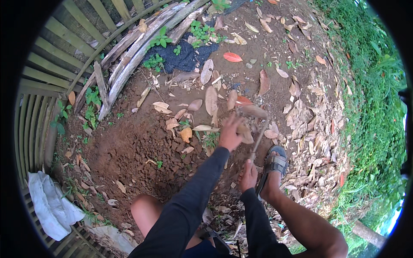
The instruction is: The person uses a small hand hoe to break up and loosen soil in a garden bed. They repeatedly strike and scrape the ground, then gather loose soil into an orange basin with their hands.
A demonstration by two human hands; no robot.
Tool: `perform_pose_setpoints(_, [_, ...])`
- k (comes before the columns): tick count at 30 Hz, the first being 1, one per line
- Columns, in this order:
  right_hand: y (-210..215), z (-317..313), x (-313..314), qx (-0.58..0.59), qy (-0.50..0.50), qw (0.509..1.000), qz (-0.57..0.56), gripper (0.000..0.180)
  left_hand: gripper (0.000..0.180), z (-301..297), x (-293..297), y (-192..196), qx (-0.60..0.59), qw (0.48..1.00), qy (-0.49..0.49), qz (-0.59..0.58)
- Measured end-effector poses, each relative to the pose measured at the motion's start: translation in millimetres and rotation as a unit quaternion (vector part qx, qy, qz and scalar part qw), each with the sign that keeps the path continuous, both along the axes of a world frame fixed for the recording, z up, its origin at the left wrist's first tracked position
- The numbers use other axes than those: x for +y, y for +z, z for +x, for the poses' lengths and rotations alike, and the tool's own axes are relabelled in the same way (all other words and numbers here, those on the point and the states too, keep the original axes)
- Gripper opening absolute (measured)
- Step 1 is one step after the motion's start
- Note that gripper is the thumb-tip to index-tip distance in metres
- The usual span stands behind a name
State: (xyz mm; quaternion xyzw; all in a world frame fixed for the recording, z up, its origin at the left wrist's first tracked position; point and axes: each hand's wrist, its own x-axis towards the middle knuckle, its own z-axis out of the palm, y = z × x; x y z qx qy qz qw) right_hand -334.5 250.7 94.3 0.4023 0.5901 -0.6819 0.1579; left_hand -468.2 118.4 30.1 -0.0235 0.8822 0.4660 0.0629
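My right hand (pixel 248 175) is closed around the handle of a hand tool with a thin shaft (pixel 259 139) and a bent, flat head (pixel 254 112), blurred by motion. The head is turned left, just above the ground and beyond my left hand. My left hand (pixel 231 134) reaches low over the soil with its fingers stretched out and somewhat blurred. Beside it is a dry brown leaf (pixel 245 134); I cannot tell whether the two touch. More dry leaves (pixel 211 101) and a reddish one (pixel 243 100) lie just past the fingers.
Loose dug soil (pixel 142 150) spreads to the left of my arms. Weathered logs (pixel 142 56) and dark netting (pixel 183 56) lie near a slatted fence (pixel 64 34). A white sack (pixel 51 206) is at lower left. My sandalled foot (pixel 275 165) stands beside the tool; grass (pixel 374 129) borders the right.
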Motion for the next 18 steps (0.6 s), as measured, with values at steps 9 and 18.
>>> perform_pose_setpoints(9, [112.1, -99.8, 45.0, 0.212, -0.008, 0.971, 0.107, 0.033, 0.060, 41.0, -10.4, 54.1, 0.135, 0.976, 0.137, -0.099])
perform_pose_setpoints(18, [111.7, -49.3, 2.8, 0.144, 0.125, 0.982, 0.000, 0.032, 0.062, -14.9, -36.6, -10.8, 0.053, 0.981, 0.153, -0.104])
